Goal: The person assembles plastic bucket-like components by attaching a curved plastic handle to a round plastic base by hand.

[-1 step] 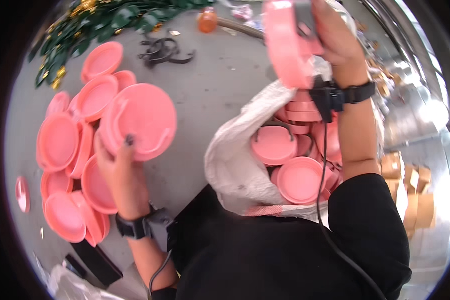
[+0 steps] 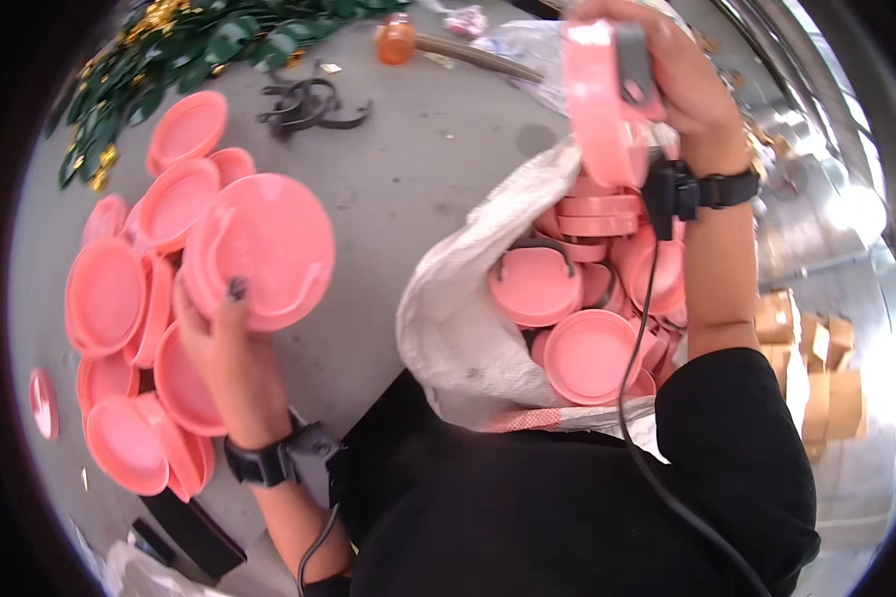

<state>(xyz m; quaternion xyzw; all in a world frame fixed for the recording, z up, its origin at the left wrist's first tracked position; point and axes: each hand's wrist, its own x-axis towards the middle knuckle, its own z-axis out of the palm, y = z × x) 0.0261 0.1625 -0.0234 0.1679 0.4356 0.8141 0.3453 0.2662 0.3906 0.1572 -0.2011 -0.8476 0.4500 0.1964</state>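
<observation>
Grey concrete floor (image 2: 438,169), smooth, lightly stained, evenly lit from above with no hard shadows. Green leafy garland (image 2: 179,45) with gold bits heaped at the far left edge; black curved straps (image 2: 309,104) lie loose on the floor near it, and an orange bottle (image 2: 396,38) stands at the far side beside a long wooden stick (image 2: 478,58). To the right, shiny metal rails (image 2: 816,129) catch bright glare, with brown cardboard boxes (image 2: 816,358) stacked below them; a black flat bar (image 2: 194,532) lies at the near left.
</observation>
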